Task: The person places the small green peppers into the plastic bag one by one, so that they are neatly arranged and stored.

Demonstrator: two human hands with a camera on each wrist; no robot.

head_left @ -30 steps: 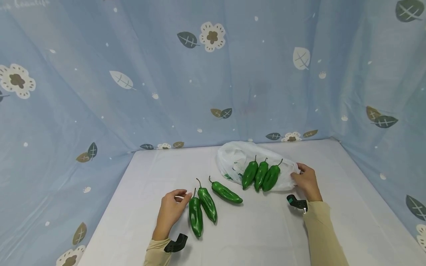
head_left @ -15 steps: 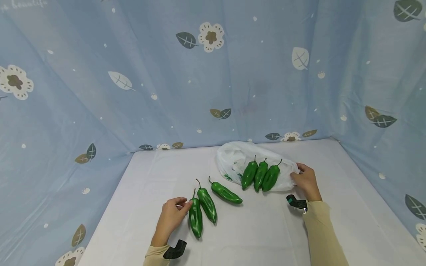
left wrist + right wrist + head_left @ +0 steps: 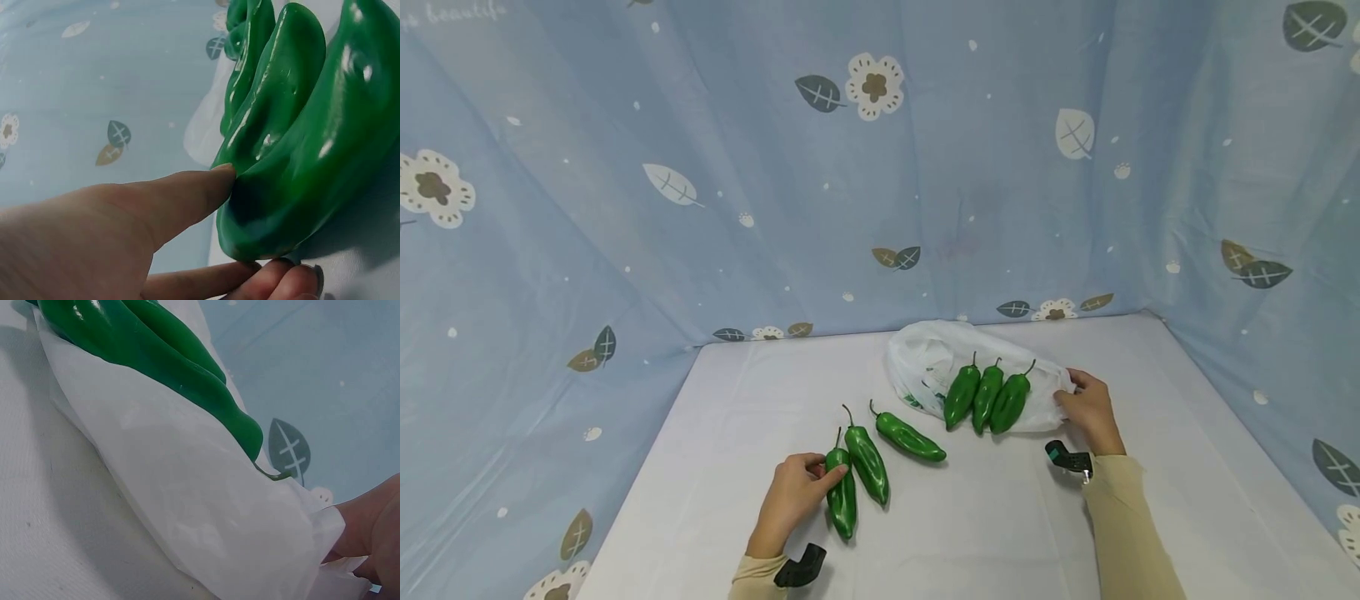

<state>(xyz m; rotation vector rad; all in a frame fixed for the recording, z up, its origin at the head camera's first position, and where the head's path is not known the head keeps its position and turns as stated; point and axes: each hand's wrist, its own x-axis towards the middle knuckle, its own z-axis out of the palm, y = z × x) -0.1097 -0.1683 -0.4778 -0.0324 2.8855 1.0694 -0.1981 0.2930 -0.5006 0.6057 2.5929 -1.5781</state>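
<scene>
My left hand (image 3: 793, 496) pinches the upper part of the leftmost green pepper (image 3: 844, 508), thumb across one side and fingertips at the other. In the left wrist view the thumb lies on that pepper (image 3: 325, 150). Close to its right lies a second green pepper (image 3: 867, 462), and a third pepper (image 3: 910, 436) slants beyond it. My right hand (image 3: 1090, 410) grips the right end of a white plastic bag (image 3: 1045, 408). Three green peppers (image 3: 987, 398) lie side by side on the bag, stems pointing away. The right wrist view shows the bag (image 3: 181, 481) bunched at the fingers.
Everything lies on a table with a white cover (image 3: 970, 517). A blue curtain (image 3: 760, 167) with leaf and flower prints hangs behind it and along both sides. A black wrist camera (image 3: 801, 567) is worn on the left wrist, another black camera (image 3: 1067, 458) on the right.
My left hand has come down and right from beside the leftmost pepper's stem, and its thumb now lies over that pepper. The right hand keeps holding the bag in the same place.
</scene>
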